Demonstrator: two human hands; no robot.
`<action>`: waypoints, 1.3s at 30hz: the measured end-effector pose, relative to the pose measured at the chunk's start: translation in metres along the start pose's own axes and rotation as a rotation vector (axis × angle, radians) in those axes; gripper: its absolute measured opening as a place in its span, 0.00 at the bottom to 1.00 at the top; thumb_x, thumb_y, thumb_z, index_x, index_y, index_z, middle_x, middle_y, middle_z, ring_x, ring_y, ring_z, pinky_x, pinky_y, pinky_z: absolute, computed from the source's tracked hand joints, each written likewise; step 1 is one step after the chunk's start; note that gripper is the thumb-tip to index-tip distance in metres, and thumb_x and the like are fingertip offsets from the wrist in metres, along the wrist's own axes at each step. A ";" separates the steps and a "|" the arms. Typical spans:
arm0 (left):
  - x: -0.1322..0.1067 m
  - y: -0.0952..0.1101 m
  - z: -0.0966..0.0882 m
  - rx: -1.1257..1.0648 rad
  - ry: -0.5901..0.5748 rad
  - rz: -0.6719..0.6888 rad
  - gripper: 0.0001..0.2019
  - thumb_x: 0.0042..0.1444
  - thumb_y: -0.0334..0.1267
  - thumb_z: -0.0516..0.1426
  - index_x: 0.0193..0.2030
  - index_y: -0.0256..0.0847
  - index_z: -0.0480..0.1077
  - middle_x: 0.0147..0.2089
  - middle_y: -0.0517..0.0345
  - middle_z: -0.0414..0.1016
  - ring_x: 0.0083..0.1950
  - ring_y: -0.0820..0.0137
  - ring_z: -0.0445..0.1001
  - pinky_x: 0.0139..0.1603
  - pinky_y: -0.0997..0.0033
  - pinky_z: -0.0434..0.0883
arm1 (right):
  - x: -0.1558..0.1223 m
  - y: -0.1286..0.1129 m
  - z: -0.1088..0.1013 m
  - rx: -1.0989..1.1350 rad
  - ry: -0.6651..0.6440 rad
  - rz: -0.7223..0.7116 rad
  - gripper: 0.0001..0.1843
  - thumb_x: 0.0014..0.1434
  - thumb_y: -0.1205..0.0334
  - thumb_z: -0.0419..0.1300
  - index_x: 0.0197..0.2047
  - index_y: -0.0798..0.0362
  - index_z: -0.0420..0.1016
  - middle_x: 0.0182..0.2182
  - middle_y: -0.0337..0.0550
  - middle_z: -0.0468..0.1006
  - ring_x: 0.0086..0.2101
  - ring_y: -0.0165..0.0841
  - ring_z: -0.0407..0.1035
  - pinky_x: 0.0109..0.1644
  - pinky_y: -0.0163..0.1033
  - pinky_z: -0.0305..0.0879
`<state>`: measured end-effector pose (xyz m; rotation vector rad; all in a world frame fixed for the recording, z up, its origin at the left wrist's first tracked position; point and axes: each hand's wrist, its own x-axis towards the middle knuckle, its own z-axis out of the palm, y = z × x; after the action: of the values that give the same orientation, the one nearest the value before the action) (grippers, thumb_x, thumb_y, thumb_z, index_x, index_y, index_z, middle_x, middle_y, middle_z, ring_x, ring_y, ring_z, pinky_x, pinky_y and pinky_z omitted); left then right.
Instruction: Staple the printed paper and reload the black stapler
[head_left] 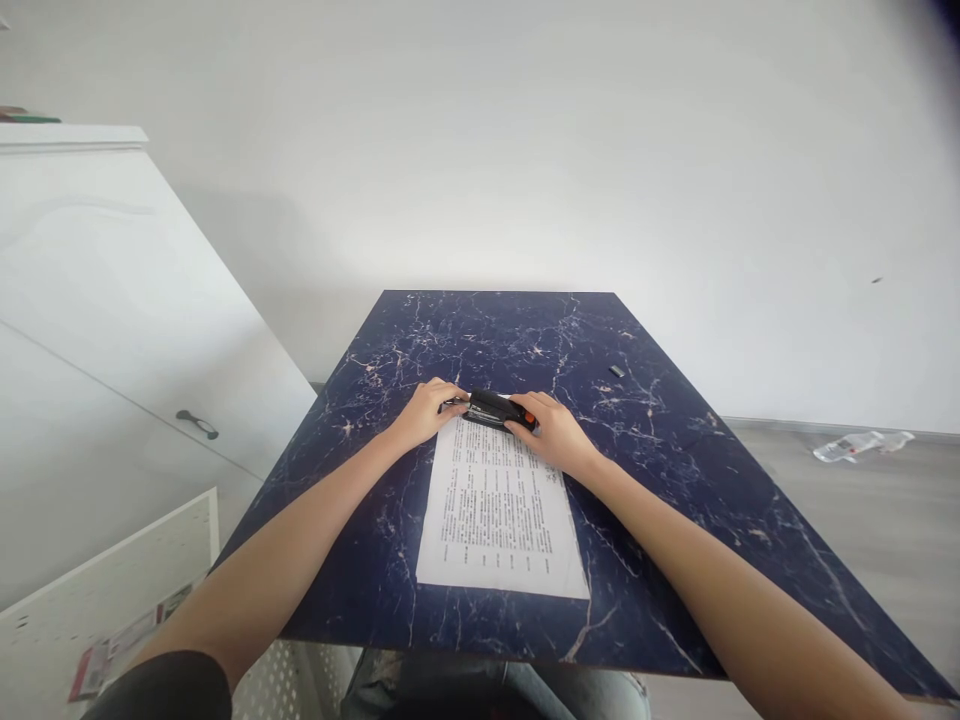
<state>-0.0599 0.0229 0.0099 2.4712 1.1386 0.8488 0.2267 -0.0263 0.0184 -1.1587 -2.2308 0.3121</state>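
A black stapler [491, 404] with an orange part lies crosswise over the far end of the printed paper [495, 525]. My right hand [553, 432] is closed around the stapler's right end, beside the orange part. At the opposite end, the fingers of my left hand [433, 410] pinch a thin dark part that sticks out of the stapler; its detail is too small to make out. The paper lies flat on the dark blue marbled table [390, 600], its near edge facing me.
A small grey piece, perhaps a strip of staples [616, 371], lies farther back on the right of the table. To the left stand a white cabinet [112, 270] and a white perforated rack [150, 560]. Clear plastic packaging [855, 446] lies on the floor at right.
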 end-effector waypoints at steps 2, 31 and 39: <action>0.000 0.000 0.000 0.002 -0.011 -0.001 0.08 0.67 0.42 0.60 0.49 0.44 0.78 0.49 0.50 0.82 0.53 0.56 0.74 0.54 0.52 0.69 | 0.000 0.000 0.000 -0.001 0.001 0.000 0.17 0.69 0.57 0.59 0.59 0.50 0.72 0.43 0.49 0.78 0.43 0.44 0.72 0.47 0.50 0.73; -0.003 0.010 -0.003 -0.001 0.132 0.001 0.05 0.70 0.39 0.57 0.46 0.43 0.73 0.46 0.54 0.79 0.49 0.62 0.72 0.52 0.61 0.65 | 0.001 -0.002 -0.002 -0.027 -0.011 -0.003 0.16 0.69 0.59 0.60 0.58 0.50 0.72 0.42 0.48 0.78 0.43 0.44 0.72 0.46 0.49 0.72; -0.001 0.004 0.001 0.004 0.060 0.023 0.04 0.65 0.39 0.62 0.44 0.44 0.79 0.44 0.52 0.81 0.52 0.58 0.73 0.52 0.56 0.68 | 0.001 0.001 0.000 -0.015 -0.001 -0.018 0.16 0.69 0.58 0.59 0.59 0.49 0.71 0.43 0.49 0.78 0.43 0.44 0.72 0.46 0.50 0.72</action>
<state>-0.0571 0.0194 0.0106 2.4823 1.1349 0.9345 0.2269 -0.0253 0.0184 -1.1456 -2.2470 0.2897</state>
